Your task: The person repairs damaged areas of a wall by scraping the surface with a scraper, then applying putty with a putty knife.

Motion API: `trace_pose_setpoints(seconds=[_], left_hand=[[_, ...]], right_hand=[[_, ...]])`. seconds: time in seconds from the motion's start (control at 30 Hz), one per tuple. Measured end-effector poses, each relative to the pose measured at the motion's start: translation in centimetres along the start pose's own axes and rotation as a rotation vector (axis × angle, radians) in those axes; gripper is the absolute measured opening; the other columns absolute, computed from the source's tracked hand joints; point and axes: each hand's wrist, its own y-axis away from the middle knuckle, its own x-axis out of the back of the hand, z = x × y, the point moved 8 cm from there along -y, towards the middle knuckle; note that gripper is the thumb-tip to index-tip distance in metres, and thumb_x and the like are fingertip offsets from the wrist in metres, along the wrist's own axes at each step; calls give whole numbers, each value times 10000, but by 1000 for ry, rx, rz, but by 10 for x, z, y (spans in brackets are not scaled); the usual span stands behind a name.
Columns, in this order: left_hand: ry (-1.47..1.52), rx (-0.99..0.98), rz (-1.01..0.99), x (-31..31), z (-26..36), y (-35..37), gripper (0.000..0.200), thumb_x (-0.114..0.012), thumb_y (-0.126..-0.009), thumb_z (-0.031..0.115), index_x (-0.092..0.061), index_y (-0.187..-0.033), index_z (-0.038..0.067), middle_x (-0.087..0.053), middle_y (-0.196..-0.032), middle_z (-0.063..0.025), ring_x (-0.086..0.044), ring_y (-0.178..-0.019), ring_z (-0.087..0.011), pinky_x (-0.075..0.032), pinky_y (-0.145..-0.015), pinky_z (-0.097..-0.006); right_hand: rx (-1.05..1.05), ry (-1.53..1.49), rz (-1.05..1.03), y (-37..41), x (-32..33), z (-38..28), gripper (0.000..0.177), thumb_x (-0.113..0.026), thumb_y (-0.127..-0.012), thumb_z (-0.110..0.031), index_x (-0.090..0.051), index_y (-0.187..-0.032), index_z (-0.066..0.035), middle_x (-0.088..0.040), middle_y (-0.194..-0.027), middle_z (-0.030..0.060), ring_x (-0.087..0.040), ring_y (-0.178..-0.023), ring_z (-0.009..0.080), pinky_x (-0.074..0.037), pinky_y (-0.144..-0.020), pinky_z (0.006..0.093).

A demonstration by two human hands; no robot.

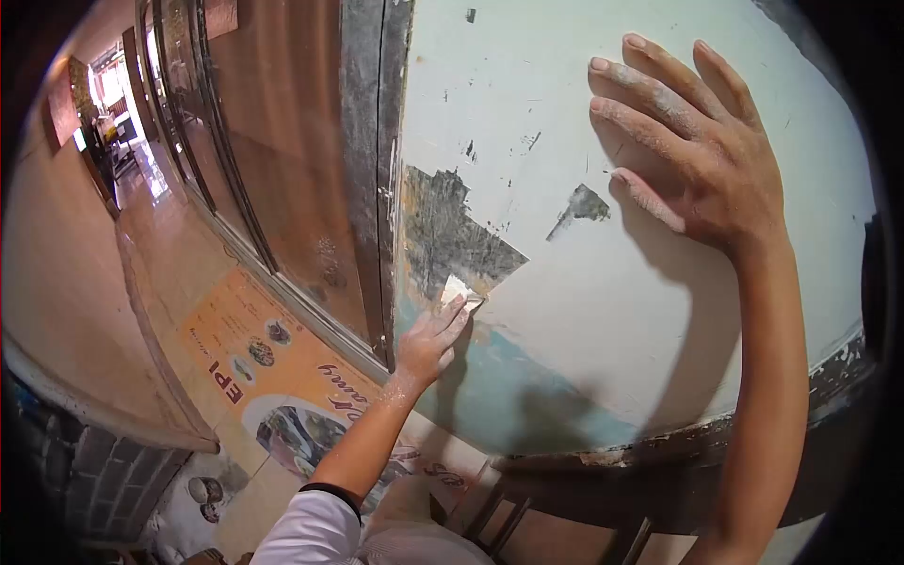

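My left hand (433,341) is closed on a small, thin white folded piece (454,288) and presses it against the wall panel (584,301). I cannot tell whether it is sandpaper or a scraper. Just above it spreads a dark bare patch (452,231) with ragged edges, where the white coat is gone. My right hand (697,141) rests on the panel at the upper right, its fingers apart and nothing in it. White dust coats the fingers of both hands. Between the hands shows a smaller dark chipped spot (586,204).
Left of the panel runs a dark frame (367,141) beside a sliding glass door (282,122). A printed orange banner (250,325) covers part of the floor. Below stand dark bars (508,525), and a grey block wall (104,485) is at lower left.
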Motion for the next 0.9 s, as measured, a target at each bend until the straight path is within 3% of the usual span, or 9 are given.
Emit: trace_pose_setpoints(seconds=[0.37, 0.63, 0.83, 0.9], left_hand=[[3, 18, -56, -4, 4, -9, 707, -681, -687, 46, -659, -1384, 169, -540, -1565, -3, -665, -1089, -301, -574, -891, -381], [50, 3, 37, -2, 5, -12, 700, -676, -687, 48, -672, -1375, 181, -554, -1554, 14, -669, -979, -279, -583, -824, -366], [46, 15, -14, -2, 8, -20, 711, -670, -681, 38, -672, -1376, 184, -551, -1557, 13, -670, -968, -278, -586, -817, -360], [40, -24, 70, 6, 11, -21, 704, -669, -682, 37, -675, -1372, 179, -558, -1551, 13, -667, -932, -280, -585, -794, -354]], right_hand=[[-20, 8, 1, 2, -2, 0, 592, -821, -770, -337, -662, -1340, -337, -551, -1538, -114, -410, -1495, 150, -218, -1316, 456], [-3, 12, 1, 0, 0, 1, 572, -801, -786, -335, -666, -1342, -321, -541, -1548, -104, -404, -1499, 152, -213, -1316, 449], [-4, -6, 26, 1, 0, 0, 578, -815, -777, -332, -666, -1336, -302, -536, -1553, -99, -395, -1504, 154, -196, -1317, 452], [-11, -9, 12, 2, -1, 0, 590, -820, -772, -315, -661, -1340, -297, -535, -1554, -95, -393, -1505, 158, -200, -1315, 454]])
